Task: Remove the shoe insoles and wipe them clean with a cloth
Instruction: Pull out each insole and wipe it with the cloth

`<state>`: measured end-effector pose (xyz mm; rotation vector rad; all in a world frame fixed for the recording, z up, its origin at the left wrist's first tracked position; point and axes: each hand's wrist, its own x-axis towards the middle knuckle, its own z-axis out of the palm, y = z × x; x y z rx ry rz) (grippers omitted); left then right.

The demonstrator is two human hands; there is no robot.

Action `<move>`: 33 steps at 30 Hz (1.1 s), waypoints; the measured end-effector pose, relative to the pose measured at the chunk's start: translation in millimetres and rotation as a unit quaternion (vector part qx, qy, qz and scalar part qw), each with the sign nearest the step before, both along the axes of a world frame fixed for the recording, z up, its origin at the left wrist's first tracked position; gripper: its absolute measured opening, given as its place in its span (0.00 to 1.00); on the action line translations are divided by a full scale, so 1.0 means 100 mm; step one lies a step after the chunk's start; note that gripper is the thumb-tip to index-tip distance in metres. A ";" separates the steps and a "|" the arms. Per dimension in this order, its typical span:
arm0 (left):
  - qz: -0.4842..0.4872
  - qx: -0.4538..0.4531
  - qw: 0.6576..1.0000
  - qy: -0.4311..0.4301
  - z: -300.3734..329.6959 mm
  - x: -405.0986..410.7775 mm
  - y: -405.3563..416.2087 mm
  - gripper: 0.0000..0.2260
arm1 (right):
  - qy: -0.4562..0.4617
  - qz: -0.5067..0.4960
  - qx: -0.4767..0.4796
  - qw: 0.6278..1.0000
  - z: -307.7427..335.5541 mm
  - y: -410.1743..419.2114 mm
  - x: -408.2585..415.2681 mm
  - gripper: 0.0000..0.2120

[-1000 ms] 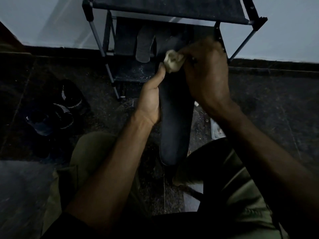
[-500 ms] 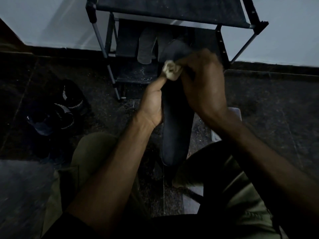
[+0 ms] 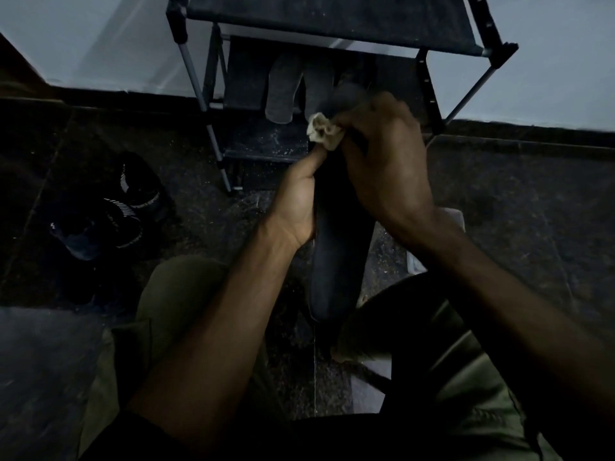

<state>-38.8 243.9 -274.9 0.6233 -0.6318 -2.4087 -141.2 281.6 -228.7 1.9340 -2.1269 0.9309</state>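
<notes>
A long dark insole (image 3: 339, 247) stands nearly upright between my knees in the dim head view. My left hand (image 3: 299, 201) grips its left edge near the middle, thumb pointing up along it. My right hand (image 3: 382, 161) holds a crumpled pale cloth (image 3: 321, 131) against the insole's upper part, covering most of the toe end. A grey insole (image 3: 281, 91) lies on the lower shelf of the shoe rack behind.
The black shoe rack (image 3: 332, 24) stands against the pale wall straight ahead. A pair of dark shoes with white stripes (image 3: 113, 211) sits on the dark floor at the left. A pale object (image 3: 449, 217) shows partly behind my right wrist.
My right hand with the cloth has slid down the insole from its top end toward my left thumb. The left hand has kept its grip.
</notes>
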 end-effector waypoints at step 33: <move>0.126 -0.079 0.988 0.032 0.02 0.14 -0.25 0.26 | -0.631 -0.053 0.142 0.761 -0.38 0.64 0.08 0.08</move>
